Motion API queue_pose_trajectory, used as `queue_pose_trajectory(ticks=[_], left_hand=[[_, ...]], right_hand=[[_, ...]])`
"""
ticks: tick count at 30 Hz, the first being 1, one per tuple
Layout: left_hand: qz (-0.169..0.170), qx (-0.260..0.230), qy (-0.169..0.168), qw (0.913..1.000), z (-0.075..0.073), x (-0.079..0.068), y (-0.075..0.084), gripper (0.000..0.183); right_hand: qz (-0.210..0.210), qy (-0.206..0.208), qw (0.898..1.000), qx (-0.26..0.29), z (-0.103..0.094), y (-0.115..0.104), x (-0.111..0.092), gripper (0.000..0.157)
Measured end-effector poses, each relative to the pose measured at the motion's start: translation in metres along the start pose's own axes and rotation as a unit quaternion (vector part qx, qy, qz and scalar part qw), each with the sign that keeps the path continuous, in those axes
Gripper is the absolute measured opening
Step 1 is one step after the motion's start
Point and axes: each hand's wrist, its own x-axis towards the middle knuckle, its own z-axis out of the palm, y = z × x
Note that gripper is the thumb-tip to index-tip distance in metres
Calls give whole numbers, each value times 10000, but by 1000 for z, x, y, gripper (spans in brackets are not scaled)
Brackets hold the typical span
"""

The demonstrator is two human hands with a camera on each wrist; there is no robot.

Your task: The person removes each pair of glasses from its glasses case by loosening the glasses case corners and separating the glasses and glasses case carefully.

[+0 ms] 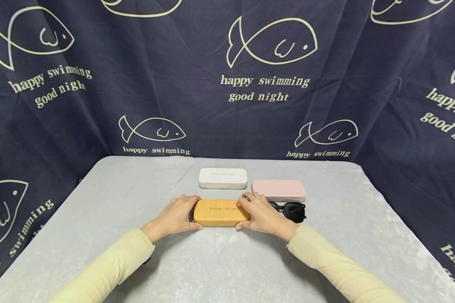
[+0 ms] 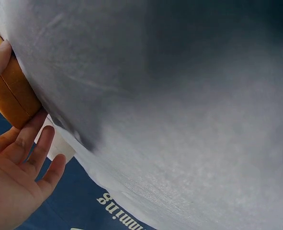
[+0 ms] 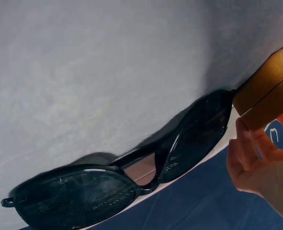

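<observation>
A mustard-yellow glasses case (image 1: 220,213) with small lettering on its lid lies lengthwise on the table, its lid closed. At its left end my left hand (image 1: 179,214) grips it, thumb at the front edge and fingers at the back. My right hand (image 1: 260,213) holds the right end the same way. In the left wrist view, the thumb and fingers span the end of the case (image 2: 17,93). Black sunglasses (image 3: 84,194) lie right beside the case's right end, partly hidden behind the right hand in the head view.
Behind the yellow case stands a white glasses case (image 1: 223,179). A pink glasses case (image 1: 278,190) lies to the back right, just behind the sunglasses. All rest on a pale grey tablecloth (image 1: 220,269). Dark blue fish-print curtains (image 1: 197,80) hang around the table's back and sides.
</observation>
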Motion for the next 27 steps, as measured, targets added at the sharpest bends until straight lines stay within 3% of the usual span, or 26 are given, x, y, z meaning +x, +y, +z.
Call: queue_pose_trajectory(ticks=[12,27], left_hand=[[-5,-11,-84,10000,0,0,0,82],[11,-40,-65,10000,-1,-2,0,80]], right_hand=[[21,-54,9999,-91,-3,5,-3,72],[128,-331,9991,-228,-7,8,-8,76]])
